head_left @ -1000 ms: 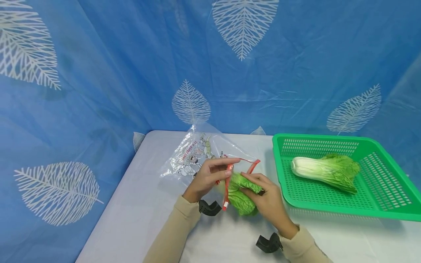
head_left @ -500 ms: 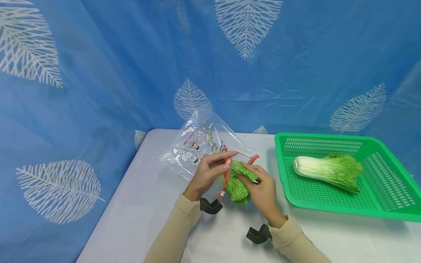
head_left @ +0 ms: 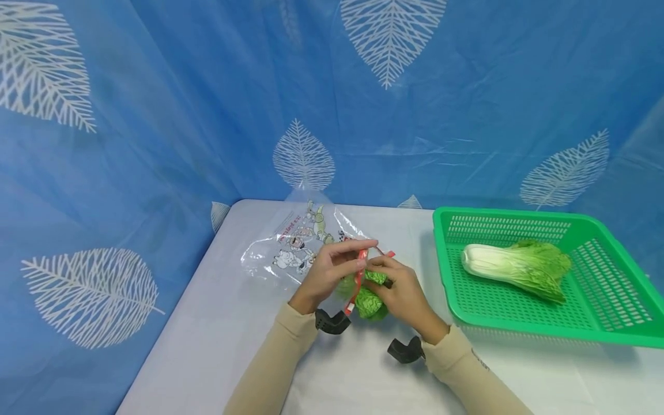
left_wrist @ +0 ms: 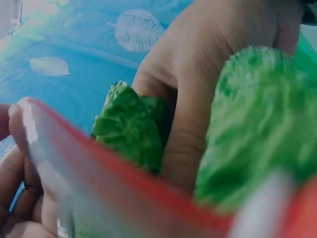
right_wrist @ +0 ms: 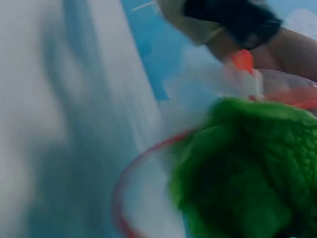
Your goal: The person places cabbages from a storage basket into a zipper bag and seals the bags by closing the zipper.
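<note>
"It's play" on clear bag [head_left: 295, 239]

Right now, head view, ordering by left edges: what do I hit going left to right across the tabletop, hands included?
Clear printed bag → left hand → leafy greens at the bag's mouth → right hand → green basket → pale-stemmed cabbage lying inside the basket.

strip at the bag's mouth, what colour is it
The strip is red, best seen in the head view.
</note>
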Action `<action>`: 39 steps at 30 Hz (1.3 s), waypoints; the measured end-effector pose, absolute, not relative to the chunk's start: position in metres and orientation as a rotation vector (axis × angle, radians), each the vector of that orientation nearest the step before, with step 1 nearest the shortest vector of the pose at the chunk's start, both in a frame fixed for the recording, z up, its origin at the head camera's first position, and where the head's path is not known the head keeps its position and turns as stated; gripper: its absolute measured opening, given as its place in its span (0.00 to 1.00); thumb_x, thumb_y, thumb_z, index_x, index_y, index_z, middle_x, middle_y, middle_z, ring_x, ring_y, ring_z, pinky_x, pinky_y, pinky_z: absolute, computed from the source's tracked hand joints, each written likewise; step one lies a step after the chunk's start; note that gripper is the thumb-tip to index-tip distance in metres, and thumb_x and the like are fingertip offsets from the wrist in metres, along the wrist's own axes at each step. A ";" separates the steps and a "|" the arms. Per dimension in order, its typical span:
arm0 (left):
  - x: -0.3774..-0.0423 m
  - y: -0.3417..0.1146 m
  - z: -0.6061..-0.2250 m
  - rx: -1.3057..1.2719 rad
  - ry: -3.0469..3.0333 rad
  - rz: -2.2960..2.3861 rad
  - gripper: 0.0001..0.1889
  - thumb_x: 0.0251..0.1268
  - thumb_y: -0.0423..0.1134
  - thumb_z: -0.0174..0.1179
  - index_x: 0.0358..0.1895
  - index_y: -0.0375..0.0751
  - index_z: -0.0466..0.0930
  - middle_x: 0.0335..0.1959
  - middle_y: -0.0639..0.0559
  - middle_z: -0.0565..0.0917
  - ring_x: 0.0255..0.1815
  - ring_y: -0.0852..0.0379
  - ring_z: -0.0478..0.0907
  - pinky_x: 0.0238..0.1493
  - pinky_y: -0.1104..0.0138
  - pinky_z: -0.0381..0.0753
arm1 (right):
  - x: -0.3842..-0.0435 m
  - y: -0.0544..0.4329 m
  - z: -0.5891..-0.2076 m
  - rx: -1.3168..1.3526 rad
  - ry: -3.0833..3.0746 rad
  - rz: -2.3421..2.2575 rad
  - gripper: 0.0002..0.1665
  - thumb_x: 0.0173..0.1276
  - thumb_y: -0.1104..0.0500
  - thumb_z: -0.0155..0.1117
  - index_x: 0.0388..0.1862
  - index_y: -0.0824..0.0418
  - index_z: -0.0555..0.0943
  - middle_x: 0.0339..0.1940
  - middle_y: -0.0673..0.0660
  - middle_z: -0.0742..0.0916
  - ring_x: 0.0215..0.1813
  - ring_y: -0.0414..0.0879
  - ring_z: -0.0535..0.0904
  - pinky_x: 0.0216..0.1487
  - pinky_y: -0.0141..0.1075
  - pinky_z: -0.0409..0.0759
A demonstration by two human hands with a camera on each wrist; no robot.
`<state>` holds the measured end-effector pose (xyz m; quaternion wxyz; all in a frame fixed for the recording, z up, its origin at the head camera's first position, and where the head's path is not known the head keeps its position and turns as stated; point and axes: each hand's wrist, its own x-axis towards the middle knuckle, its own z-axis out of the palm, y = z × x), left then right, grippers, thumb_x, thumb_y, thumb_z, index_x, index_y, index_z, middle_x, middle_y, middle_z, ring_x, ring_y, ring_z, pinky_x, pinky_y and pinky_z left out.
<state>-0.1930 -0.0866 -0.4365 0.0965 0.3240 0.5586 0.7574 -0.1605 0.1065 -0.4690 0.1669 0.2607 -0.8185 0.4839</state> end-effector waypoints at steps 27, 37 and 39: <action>-0.195 -0.104 -0.428 0.841 1.418 2.524 0.20 0.72 0.28 0.52 0.62 0.42 0.84 0.33 0.53 0.79 0.30 0.60 0.70 0.33 0.71 0.74 | -0.144 0.100 -0.484 0.611 -2.335 2.022 0.32 0.74 0.61 0.67 0.75 0.54 0.73 0.70 0.55 0.79 0.66 0.46 0.77 0.60 0.35 0.80; -0.192 -0.120 -0.411 0.951 1.221 2.668 0.21 0.74 0.32 0.50 0.63 0.46 0.83 0.29 0.55 0.75 0.29 0.59 0.68 0.32 0.70 0.67 | -0.140 0.118 -0.476 0.463 -1.926 2.006 0.27 0.86 0.59 0.36 0.75 0.68 0.69 0.63 0.65 0.80 0.68 0.50 0.74 0.68 0.34 0.69; -0.191 -0.118 -0.412 0.963 1.208 2.660 0.20 0.74 0.33 0.52 0.64 0.46 0.83 0.30 0.55 0.75 0.29 0.59 0.68 0.32 0.70 0.67 | -0.140 0.115 -0.481 0.359 -1.849 2.104 0.28 0.87 0.56 0.35 0.75 0.70 0.69 0.59 0.64 0.81 0.65 0.52 0.75 0.70 0.37 0.68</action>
